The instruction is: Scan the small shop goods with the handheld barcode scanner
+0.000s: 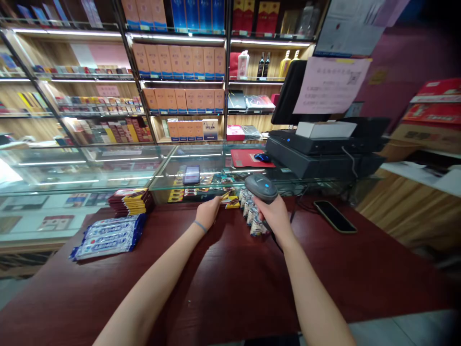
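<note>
My right hand (275, 216) is wrapped around a dark grey barcode scanner (262, 186) with a small blue light on top. Under the scanner stands a group of small silver-topped packs (249, 211), partly covered by it. My left hand (209, 213), with a blue band at its wrist, is closed at the fingertips on a thin yellow packet (225, 195). Another yellow packet (232, 202) lies just beyond those fingers, beside the silver-topped packs. To the left sit a stack of dark red and yellow packets (135, 202) and some blue-and-white wrapped packs (110, 235).
A phone (335, 216) lies on the right of the dark red counter (230, 288). Behind runs a glass display case (194, 161) carrying a dark handheld device (191, 175) and a mouse (262, 157). A till machine (317, 149) stands at the right, with cables below it.
</note>
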A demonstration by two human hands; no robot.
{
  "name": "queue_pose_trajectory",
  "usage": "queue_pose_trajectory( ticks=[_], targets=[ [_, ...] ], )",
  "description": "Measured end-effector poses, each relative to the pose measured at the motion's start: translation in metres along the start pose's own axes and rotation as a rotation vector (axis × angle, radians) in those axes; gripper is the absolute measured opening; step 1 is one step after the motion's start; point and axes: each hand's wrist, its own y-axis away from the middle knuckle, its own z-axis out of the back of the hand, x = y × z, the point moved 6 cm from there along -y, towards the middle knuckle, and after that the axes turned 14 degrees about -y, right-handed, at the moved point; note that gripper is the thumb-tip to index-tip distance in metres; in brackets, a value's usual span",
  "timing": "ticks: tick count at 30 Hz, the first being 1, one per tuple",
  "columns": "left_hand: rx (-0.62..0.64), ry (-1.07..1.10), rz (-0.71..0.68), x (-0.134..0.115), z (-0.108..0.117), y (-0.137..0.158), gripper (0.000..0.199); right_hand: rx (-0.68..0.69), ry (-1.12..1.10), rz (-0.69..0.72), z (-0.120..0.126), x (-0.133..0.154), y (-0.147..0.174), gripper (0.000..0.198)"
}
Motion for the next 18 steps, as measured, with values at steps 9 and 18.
queue_pose_trajectory(
  ticks=[9, 18],
  targets=[
    [-0.023, 0.181, -0.101, -0.027, -0.032, -0.011, 0.014, -0.03, -0.061, -0.013, 0.016, -0.006, -0.009, 0.021],
    [0.082, -0.386, -0.266, -0.038, -0.052, -0.01, 0.024, -0.05, -0.086, -0.021, 0.019, -0.01, -0.01, 0.024]
  ],
)
